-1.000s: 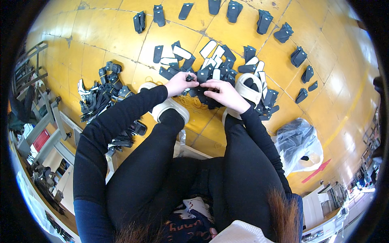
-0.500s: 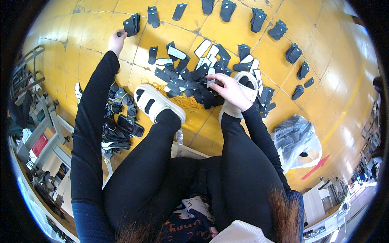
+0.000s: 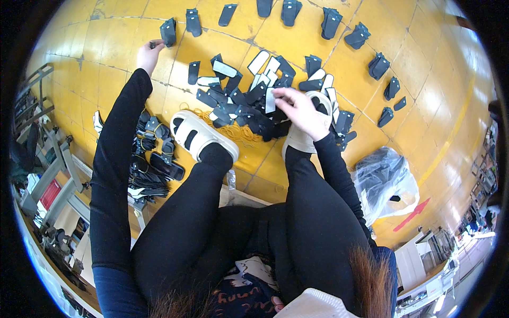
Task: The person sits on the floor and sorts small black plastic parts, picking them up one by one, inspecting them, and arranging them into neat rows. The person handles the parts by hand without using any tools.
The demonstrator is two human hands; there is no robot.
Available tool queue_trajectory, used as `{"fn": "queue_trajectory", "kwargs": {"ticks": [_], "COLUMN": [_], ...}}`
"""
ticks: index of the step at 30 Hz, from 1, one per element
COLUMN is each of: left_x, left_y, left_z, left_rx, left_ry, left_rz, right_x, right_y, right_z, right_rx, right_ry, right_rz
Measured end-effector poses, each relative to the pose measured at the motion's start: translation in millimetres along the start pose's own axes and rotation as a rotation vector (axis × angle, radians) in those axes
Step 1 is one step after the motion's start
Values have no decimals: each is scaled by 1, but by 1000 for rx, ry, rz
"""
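Note:
My left hand (image 3: 148,56) reaches out to the far left, its fingers pinched together around a small dark bit. Its fingertips meet the lower edge of a small stack of black flat pieces (image 3: 168,33). Between my feet my right hand (image 3: 298,110) is closed, thumb and fingers at a pale, narrow flat piece (image 3: 270,100). That piece lies over a loose heap of black flat pieces (image 3: 241,98), some showing white faces and several bearing small pale labels. My right fingertips partly cover its edge.
More small black stacks (image 3: 328,24) form an arc on the yellow tiled floor. Yellow cord (image 3: 241,132) lies beside my left sandal (image 3: 204,135). Bundled dark pieces (image 3: 151,172) sit left of my leg, a clear plastic bag (image 3: 384,183) to the right, a metal rack (image 3: 53,159) farther left.
The stack by my left hand looks narrower and more upright than before. My right fingers have come together at the pale piece. The whole view has shifted slightly.

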State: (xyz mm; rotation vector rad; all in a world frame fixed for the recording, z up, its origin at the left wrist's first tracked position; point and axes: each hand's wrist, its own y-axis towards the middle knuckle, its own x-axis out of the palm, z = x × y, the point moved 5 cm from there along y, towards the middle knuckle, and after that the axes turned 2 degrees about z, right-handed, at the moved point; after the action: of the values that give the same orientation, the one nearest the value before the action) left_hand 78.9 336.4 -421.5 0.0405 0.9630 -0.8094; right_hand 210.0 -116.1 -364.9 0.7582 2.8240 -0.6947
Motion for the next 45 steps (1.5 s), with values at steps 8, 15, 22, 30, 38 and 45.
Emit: {"fn": "queue_trajectory", "kwargs": {"ticks": [8,15,22,30,38,45], "left_x": [116,149,147,148,150,150], "left_y": [-115,-172,-179,-189,-202,-201], "left_z": [107,151,123,110,106,100], "left_rx": [197,203,81,47,-5,-52], "left_ry": [-72,-11,-5,-9,32,-9], "left_rz": [-579,-827,-826,-821,-842,-833], "right_x": [-41,-34,-22,-22,-28,-31], "right_y": [1,5,5,4,5,8], "right_z": [33,31,23,33,37,35], "right_rx": [14,-41,-15,-46,-55,54], "right_ry": [-291,-555,-715,-668,-577,-309], "right_rz": [130,164,67,142,145,54]}}
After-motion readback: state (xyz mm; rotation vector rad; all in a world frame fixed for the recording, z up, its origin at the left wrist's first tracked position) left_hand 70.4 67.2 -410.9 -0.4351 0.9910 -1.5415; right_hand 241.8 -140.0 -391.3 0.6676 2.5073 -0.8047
